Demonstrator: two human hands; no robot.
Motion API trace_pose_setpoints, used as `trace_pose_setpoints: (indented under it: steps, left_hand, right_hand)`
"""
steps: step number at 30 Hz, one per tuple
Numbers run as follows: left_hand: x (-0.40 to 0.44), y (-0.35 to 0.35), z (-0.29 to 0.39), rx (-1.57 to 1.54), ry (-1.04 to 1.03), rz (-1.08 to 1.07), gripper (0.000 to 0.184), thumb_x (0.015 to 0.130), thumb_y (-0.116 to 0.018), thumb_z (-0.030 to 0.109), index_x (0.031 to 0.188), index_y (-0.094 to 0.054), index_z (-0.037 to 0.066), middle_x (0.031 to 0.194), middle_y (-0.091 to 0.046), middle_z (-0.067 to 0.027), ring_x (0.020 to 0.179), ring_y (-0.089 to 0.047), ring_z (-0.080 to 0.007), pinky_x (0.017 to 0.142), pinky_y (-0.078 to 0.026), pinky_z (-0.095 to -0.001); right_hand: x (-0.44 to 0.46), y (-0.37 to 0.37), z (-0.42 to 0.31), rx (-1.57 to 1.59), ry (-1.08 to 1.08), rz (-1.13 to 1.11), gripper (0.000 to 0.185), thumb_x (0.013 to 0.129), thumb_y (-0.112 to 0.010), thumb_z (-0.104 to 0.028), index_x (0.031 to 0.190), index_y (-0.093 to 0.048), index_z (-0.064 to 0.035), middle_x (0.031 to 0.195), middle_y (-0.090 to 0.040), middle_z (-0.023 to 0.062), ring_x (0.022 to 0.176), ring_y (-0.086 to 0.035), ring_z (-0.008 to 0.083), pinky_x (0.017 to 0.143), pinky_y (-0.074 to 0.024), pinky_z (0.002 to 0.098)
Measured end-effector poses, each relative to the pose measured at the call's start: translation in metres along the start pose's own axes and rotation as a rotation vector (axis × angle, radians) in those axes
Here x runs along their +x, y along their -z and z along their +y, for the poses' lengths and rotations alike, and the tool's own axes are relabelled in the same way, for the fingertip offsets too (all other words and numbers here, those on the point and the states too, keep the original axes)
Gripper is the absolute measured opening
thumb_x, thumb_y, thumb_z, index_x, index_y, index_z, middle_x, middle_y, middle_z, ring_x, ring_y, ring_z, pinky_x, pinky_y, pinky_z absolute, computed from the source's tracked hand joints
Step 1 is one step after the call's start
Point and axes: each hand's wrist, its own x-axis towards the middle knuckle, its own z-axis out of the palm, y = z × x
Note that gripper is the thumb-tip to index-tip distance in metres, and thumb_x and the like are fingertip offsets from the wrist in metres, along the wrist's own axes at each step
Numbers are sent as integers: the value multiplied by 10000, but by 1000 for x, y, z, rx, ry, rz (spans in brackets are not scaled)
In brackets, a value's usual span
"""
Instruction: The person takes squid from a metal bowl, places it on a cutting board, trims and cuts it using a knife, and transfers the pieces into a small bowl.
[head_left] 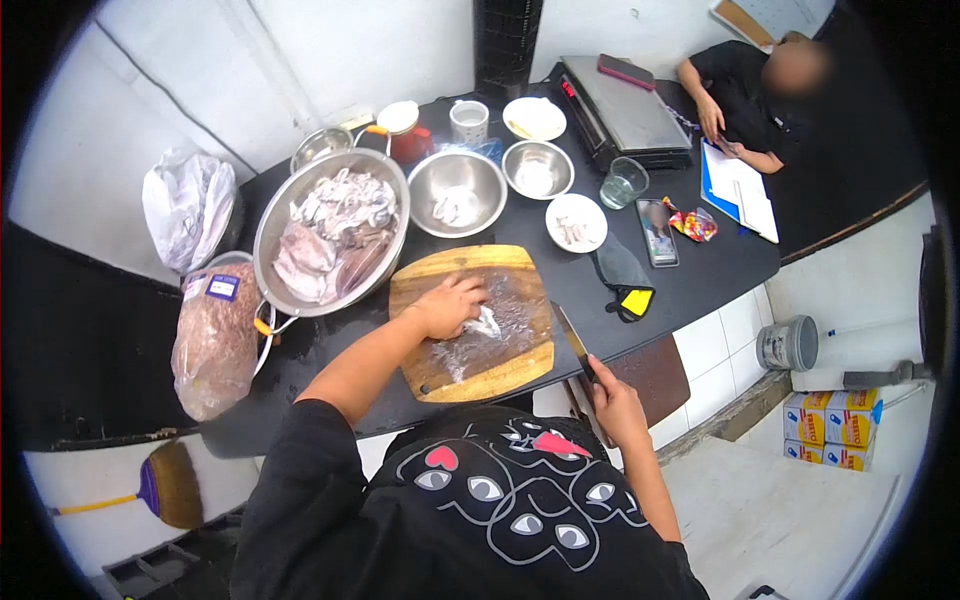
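A wooden cutting board (515, 350) lies wet at the front edge of the black table. My left hand (452, 305) rests on it, fingers bent over a small whitish piece of squid (485, 323); whether it grips the piece is hidden. My right hand (615, 400) is closed round the handle of a knife (571, 335), to the right of the board, with the blade pointing up and left. A large metal basin (264, 235) of squid stands behind the board to the left. A metal bowl (470, 170) with a few pale pieces is behind the board.
Farther back are a smaller metal bowl (540, 160), a white bowl (576, 222), a glass (624, 183) and a scale (630, 110). A phone (657, 232) lies at the right. Bagged meat (215, 340) stands left. Another person (745, 100) sits at the far right.
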Motion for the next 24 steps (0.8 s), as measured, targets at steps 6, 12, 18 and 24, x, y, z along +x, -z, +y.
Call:
trace_pose_setpoints:
  steps: [6, 12, 18, 24]
  left_hand:
    - [-3, -4, 7, -45, 80, -78, 307, 714, -687, 165, 1014, -661, 105, 1109, -516, -109, 1163, -448, -302, 983, -383, -473]
    - [-4, -17, 9, -301, 271, 105, 317, 695, -686, 137, 995, -606, 69, 1009, -527, -140, 1019, -551, -348, 895, -456, -481]
    - [17, -12, 22, -205, 528, -34, 325, 722, -668, 154, 1031, -625, 66, 1039, -589, -158, 1028, -588, -359, 888, -463, -465]
    - [21, -9, 13, -266, 535, -250, 335, 744, -649, 186, 1050, -627, 53, 1020, -633, -162, 953, -633, -352, 834, -495, -463]
  right_hand:
    - [-10, 9, 14, 68, -53, 61, 489, 878, -553, -92, 1347, -527, -229, 971, -664, 224, 893, -644, 402, 785, -499, 466]
    - [-13, 12, 32, 125, -31, 123, 497, 872, -567, -80, 1350, -527, -210, 961, -669, 224, 887, -648, 399, 790, -502, 451]
    - [0, 16, 40, 134, 8, 78, 497, 871, -567, -73, 1346, -533, -216, 936, -666, 229, 878, -645, 405, 787, -499, 452]
    - [14, 29, 32, 158, -53, -45, 498, 882, -561, -21, 1358, -523, -163, 1175, -616, 252, 1079, -609, 396, 890, -493, 392]
